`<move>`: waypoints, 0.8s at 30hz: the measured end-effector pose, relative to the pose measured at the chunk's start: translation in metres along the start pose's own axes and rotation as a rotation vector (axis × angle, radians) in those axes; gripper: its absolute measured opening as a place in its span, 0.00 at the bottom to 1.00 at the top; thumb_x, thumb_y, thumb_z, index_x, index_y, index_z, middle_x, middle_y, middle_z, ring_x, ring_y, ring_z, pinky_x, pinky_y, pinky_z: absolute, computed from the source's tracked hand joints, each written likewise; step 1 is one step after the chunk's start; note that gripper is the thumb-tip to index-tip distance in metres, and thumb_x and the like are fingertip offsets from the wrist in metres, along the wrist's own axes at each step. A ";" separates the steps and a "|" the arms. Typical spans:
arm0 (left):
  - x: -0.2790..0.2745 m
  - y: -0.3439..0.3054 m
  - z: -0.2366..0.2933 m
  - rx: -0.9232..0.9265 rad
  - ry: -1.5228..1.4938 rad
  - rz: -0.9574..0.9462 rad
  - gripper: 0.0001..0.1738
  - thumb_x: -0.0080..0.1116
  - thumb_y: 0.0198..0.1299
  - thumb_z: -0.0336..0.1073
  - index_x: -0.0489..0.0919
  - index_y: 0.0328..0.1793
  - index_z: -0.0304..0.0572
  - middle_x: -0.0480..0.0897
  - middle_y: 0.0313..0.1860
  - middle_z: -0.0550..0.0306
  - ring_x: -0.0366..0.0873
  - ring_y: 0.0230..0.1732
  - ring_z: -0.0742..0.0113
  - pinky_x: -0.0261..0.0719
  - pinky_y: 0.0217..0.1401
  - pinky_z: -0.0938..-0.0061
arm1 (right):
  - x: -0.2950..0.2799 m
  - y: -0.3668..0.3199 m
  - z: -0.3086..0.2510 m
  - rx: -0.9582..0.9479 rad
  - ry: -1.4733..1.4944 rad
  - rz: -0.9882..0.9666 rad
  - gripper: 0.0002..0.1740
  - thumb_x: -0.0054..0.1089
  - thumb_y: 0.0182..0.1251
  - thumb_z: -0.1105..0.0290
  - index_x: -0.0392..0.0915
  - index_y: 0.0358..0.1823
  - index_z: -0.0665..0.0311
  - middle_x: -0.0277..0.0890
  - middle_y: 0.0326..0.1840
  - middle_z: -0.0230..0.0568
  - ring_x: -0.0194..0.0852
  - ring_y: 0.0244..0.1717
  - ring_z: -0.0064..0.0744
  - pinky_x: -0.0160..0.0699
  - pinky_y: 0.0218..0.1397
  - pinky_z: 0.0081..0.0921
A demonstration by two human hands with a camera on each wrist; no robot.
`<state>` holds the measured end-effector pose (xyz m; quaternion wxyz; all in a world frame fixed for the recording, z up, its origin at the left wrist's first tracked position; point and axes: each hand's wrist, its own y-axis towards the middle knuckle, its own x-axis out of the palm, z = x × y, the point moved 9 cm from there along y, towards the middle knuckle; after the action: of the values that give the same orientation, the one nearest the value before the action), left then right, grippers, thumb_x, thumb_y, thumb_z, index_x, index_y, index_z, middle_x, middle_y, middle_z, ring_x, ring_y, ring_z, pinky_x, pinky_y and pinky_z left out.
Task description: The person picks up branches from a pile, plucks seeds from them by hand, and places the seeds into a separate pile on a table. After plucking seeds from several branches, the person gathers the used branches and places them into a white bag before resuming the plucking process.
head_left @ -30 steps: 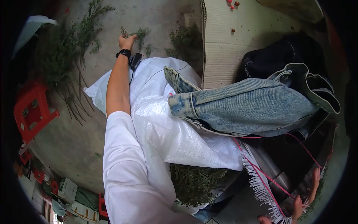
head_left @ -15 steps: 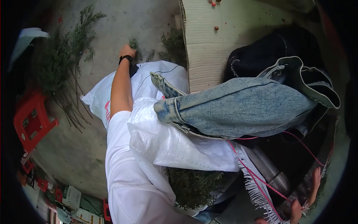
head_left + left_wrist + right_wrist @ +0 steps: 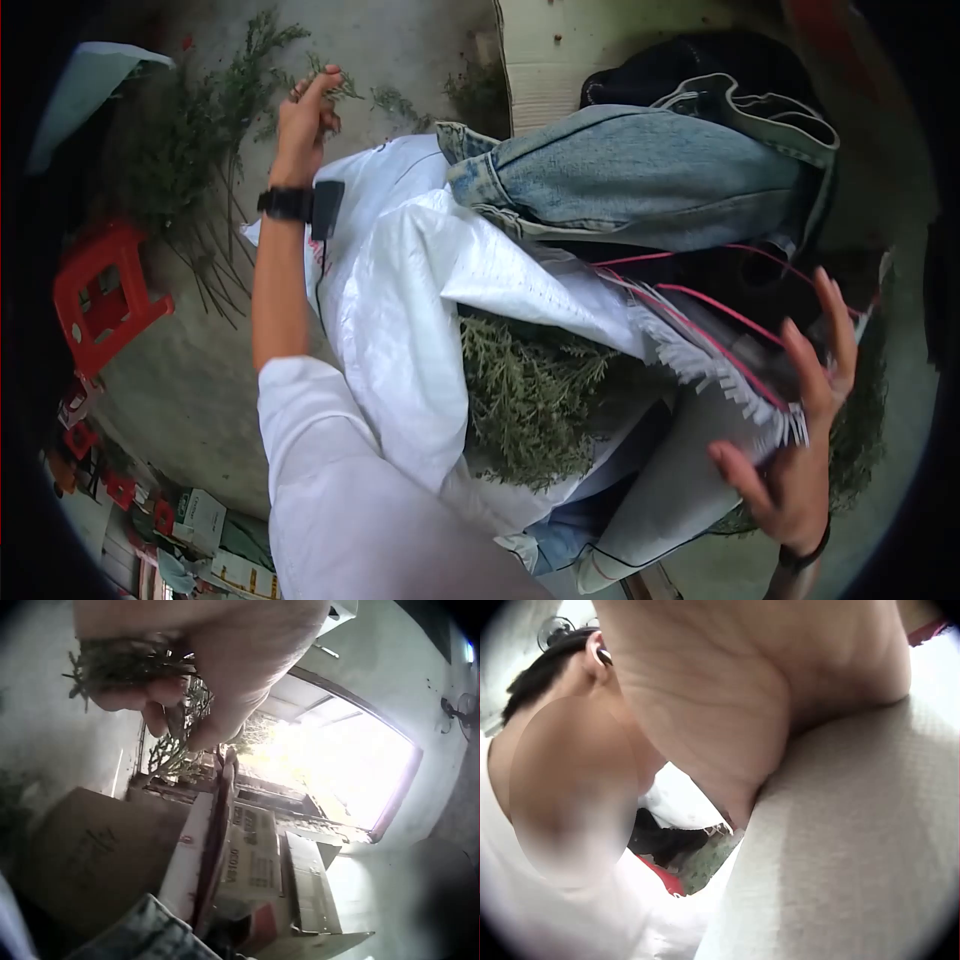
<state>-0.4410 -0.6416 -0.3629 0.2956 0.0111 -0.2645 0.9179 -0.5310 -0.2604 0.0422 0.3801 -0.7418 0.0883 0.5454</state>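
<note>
Up at the left of the head view, my left hand (image 3: pixel 310 115) pinches a small green sprig (image 3: pixel 335 82) over the floor; its leaves (image 3: pixel 127 667) also poke out between the curled fingers in the left wrist view. Below that hand lies a white woven sack (image 3: pixel 400 290). Cut greenery (image 3: pixel 525 400) shows in the gap beneath the sack's folded edge. At the right, my right hand (image 3: pixel 800 440) has its fingers spread and rests against the frayed edge of a pale sack (image 3: pixel 660 500), with pink string (image 3: pixel 720 310) running along it. In the right wrist view the palm lies against pale woven cloth (image 3: pixel 840 847).
Faded denim clothing (image 3: pixel 630 175) lies across the back beside cardboard (image 3: pixel 550 90). Long-stemmed branches (image 3: pixel 190 150) spread over the floor at left, near a red plastic stool (image 3: pixel 105 290). Smaller sprigs (image 3: pixel 395 100) lie beyond the sack. Cardboard boxes (image 3: pixel 251 855) appear in the left wrist view.
My left hand has lifted from the sprigs on the floor and come back with one. The right hand is further into view, and more greenery shows below the white sack.
</note>
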 end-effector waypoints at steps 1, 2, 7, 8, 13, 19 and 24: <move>0.008 -0.026 0.021 0.010 -0.029 -0.082 0.12 0.66 0.59 0.34 0.84 0.47 0.36 0.76 0.25 0.68 0.63 0.19 0.82 0.62 0.23 0.81 | 0.000 -0.001 -0.001 -0.011 -0.017 -0.020 0.49 0.69 0.53 0.49 0.58 0.76 0.54 0.41 0.81 0.61 0.38 0.81 0.62 0.34 0.80 0.57; 0.019 -0.054 0.042 0.023 -0.059 -0.163 0.14 0.67 0.59 0.34 0.84 0.50 0.36 0.77 0.26 0.69 0.62 0.20 0.83 0.62 0.24 0.82 | 0.001 0.000 -0.004 -0.032 -0.034 -0.039 0.48 0.69 0.53 0.51 0.59 0.75 0.56 0.42 0.82 0.59 0.38 0.82 0.59 0.33 0.80 0.56; 0.060 -0.172 0.131 0.069 -0.133 -0.369 0.20 0.69 0.57 0.33 0.82 0.55 0.36 0.78 0.29 0.71 0.61 0.23 0.85 0.61 0.27 0.84 | -0.004 -0.006 -0.018 -0.035 -0.015 0.079 0.43 0.66 0.58 0.53 0.61 0.74 0.56 0.46 0.80 0.56 0.39 0.81 0.59 0.33 0.80 0.53; 0.066 -0.190 0.144 0.104 -0.100 -0.377 0.20 0.70 0.57 0.32 0.81 0.55 0.36 0.78 0.29 0.72 0.61 0.23 0.85 0.60 0.27 0.84 | -0.004 -0.008 -0.020 -0.060 -0.020 0.087 0.44 0.67 0.57 0.53 0.61 0.74 0.56 0.46 0.80 0.55 0.40 0.81 0.58 0.32 0.80 0.52; 0.086 -0.261 0.184 0.259 0.076 -0.485 0.21 0.73 0.54 0.31 0.81 0.54 0.38 0.79 0.29 0.71 0.61 0.24 0.86 0.59 0.27 0.84 | -0.005 -0.019 -0.020 -0.147 -0.045 0.163 0.45 0.68 0.56 0.52 0.60 0.74 0.55 0.48 0.79 0.52 0.41 0.80 0.57 0.33 0.80 0.50; 0.104 -0.335 0.180 0.134 0.321 -0.719 0.20 0.76 0.50 0.33 0.82 0.49 0.38 0.82 0.30 0.68 0.66 0.28 0.85 0.63 0.31 0.85 | -0.002 -0.027 -0.015 -0.212 -0.035 0.160 0.46 0.68 0.55 0.50 0.59 0.74 0.52 0.50 0.77 0.52 0.42 0.79 0.57 0.35 0.80 0.50; 0.138 -0.368 0.170 0.180 0.621 -1.044 0.19 0.75 0.51 0.35 0.83 0.47 0.36 0.84 0.31 0.66 0.72 0.32 0.82 0.69 0.37 0.81 | -0.004 -0.021 -0.007 -0.269 -0.066 0.226 0.46 0.68 0.54 0.49 0.59 0.74 0.49 0.52 0.77 0.52 0.44 0.78 0.57 0.36 0.79 0.51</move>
<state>-0.3759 -0.3995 -0.0161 0.7673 -0.1037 -0.0471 0.6311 -0.5158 -0.2514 0.0561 0.2166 -0.7530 0.0847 0.6156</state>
